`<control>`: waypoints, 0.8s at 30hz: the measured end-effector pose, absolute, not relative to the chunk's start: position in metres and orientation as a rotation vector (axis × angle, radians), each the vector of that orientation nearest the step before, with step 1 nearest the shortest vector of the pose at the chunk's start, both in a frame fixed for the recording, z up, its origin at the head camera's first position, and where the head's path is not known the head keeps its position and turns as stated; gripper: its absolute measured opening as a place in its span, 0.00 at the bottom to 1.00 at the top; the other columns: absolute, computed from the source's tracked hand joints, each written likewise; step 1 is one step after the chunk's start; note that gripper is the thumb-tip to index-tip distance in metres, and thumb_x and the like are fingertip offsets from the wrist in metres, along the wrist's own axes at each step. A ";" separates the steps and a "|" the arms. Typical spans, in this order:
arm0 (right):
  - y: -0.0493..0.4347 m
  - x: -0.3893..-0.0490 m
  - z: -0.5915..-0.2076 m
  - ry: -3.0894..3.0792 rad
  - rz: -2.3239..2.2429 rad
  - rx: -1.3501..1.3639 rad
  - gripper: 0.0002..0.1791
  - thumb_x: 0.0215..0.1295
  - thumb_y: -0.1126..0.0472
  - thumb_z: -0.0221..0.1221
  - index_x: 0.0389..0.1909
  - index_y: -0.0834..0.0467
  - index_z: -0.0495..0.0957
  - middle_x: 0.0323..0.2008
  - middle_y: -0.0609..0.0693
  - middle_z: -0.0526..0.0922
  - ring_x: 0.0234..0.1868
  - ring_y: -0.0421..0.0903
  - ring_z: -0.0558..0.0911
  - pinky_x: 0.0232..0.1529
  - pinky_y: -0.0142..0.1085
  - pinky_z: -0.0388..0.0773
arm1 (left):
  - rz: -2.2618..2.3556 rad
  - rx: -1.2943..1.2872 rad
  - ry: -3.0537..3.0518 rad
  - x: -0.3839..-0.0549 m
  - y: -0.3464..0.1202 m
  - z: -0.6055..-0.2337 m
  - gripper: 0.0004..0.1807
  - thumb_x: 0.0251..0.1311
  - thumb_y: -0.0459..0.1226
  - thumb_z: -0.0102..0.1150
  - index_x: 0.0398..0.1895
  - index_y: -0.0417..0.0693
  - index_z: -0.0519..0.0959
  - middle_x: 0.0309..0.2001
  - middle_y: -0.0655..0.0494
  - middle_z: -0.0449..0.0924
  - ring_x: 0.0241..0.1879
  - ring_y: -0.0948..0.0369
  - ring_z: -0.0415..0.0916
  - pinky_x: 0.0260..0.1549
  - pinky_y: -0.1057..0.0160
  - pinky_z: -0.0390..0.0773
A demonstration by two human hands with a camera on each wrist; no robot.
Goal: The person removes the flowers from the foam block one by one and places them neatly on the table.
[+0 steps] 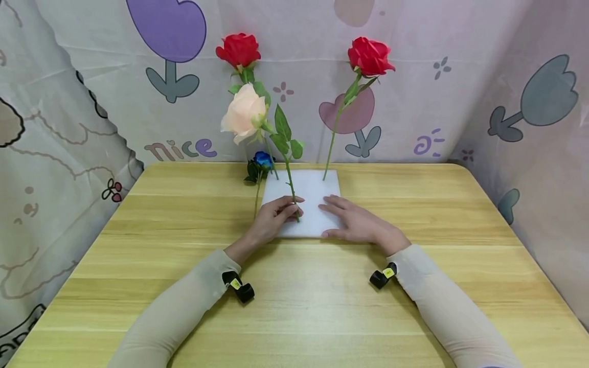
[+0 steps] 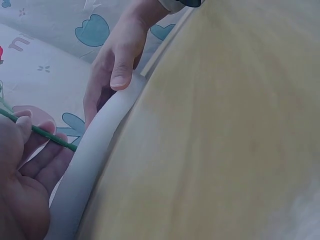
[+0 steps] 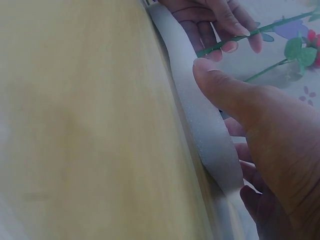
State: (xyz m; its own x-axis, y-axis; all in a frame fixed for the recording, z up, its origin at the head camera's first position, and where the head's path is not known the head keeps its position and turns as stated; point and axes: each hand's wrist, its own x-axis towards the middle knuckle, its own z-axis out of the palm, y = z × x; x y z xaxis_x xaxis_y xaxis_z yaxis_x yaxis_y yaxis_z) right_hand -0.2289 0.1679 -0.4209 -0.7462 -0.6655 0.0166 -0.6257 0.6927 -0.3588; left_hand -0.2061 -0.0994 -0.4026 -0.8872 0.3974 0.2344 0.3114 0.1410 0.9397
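Observation:
Between thumb and fingers my left hand [image 1: 274,217] pinches the lower stem of a pale peach rose [image 1: 246,113], whose bloom leans to the left. In the left wrist view the stem's lower end meets the white foam board [image 2: 92,155]; whether it has gone in, I cannot tell. My right hand [image 1: 356,219] rests on the right side of that foam board [image 1: 306,176], fingers spread. Two red roses stand upright in the board's back part, one red rose [image 1: 239,50] at the left and another red rose [image 1: 370,56] at the right.
A blue rose [image 1: 263,160] with dark leaves is at the board's left, partly behind my left hand. The wooden table [image 1: 294,306] ends at a patterned cloth backdrop [image 1: 294,30]. Each sleeve carries a small black wrist camera [image 1: 239,289].

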 end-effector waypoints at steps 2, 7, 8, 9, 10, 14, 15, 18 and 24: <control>0.168 -0.229 -0.421 2.783 -0.521 -1.058 0.47 0.62 0.28 0.54 0.75 0.51 0.57 0.76 0.54 0.51 0.76 0.52 0.49 0.73 0.47 0.52 | 1.890 0.717 2.300 -0.208 -0.100 -0.405 0.14 0.72 0.27 0.47 0.54 0.27 0.76 0.40 0.34 0.81 0.46 0.44 0.79 0.49 0.51 0.81; 0.167 -0.229 -0.420 2.776 -0.522 -1.052 0.47 0.62 0.29 0.54 0.75 0.51 0.57 0.76 0.54 0.51 0.76 0.51 0.49 0.73 0.47 0.52 | 1.915 0.701 2.266 -0.218 -0.101 -0.419 0.15 0.73 0.28 0.47 0.56 0.29 0.76 0.40 0.33 0.81 0.46 0.42 0.79 0.49 0.51 0.81; 0.167 -0.229 -0.420 2.775 -0.523 -1.054 0.47 0.62 0.29 0.54 0.75 0.51 0.57 0.76 0.54 0.50 0.76 0.52 0.49 0.73 0.47 0.52 | 1.924 0.698 2.262 -0.220 -0.101 -0.423 0.15 0.73 0.28 0.47 0.56 0.29 0.76 0.40 0.33 0.81 0.46 0.42 0.79 0.49 0.51 0.81; 0.167 -0.229 -0.420 2.774 -0.525 -1.056 0.47 0.62 0.29 0.54 0.75 0.51 0.57 0.76 0.54 0.51 0.76 0.52 0.49 0.73 0.47 0.52 | 1.931 0.699 2.260 -0.221 -0.101 -0.424 0.15 0.73 0.29 0.47 0.56 0.30 0.76 0.40 0.34 0.81 0.46 0.43 0.79 0.49 0.51 0.81; 0.167 -0.228 -0.420 2.773 -0.525 -1.059 0.47 0.63 0.29 0.54 0.75 0.51 0.57 0.76 0.54 0.51 0.76 0.52 0.49 0.73 0.48 0.52 | 1.934 0.702 2.260 -0.221 -0.101 -0.425 0.15 0.73 0.29 0.48 0.57 0.30 0.76 0.40 0.35 0.81 0.46 0.44 0.79 0.48 0.52 0.81; 0.168 -0.228 -0.421 2.775 -0.532 -1.064 0.47 0.63 0.29 0.54 0.75 0.51 0.57 0.76 0.54 0.51 0.76 0.52 0.49 0.73 0.48 0.52 | 1.951 0.715 2.265 -0.220 -0.101 -0.425 0.16 0.72 0.32 0.49 0.57 0.32 0.77 0.39 0.38 0.82 0.44 0.47 0.80 0.47 0.53 0.82; 0.168 -0.228 -0.421 2.777 -0.531 -1.066 0.47 0.62 0.29 0.54 0.75 0.51 0.57 0.76 0.54 0.51 0.75 0.52 0.49 0.73 0.48 0.52 | 1.955 0.716 2.263 -0.220 -0.101 -0.425 0.16 0.72 0.32 0.50 0.57 0.32 0.77 0.39 0.39 0.82 0.44 0.48 0.80 0.47 0.54 0.82; 0.169 -0.228 -0.422 2.779 -0.534 -1.077 0.47 0.62 0.28 0.53 0.75 0.51 0.57 0.76 0.54 0.51 0.75 0.52 0.49 0.73 0.48 0.52 | 1.971 0.712 2.250 -0.219 -0.100 -0.424 0.16 0.72 0.32 0.50 0.57 0.32 0.77 0.38 0.40 0.82 0.43 0.50 0.80 0.46 0.54 0.83; 0.170 -0.228 -0.422 2.779 -0.538 -1.085 0.47 0.62 0.28 0.53 0.75 0.51 0.58 0.76 0.55 0.51 0.75 0.53 0.50 0.73 0.49 0.53 | 2.045 0.721 2.200 -0.219 -0.100 -0.415 0.16 0.73 0.31 0.48 0.58 0.34 0.77 0.38 0.39 0.80 0.42 0.51 0.80 0.45 0.53 0.83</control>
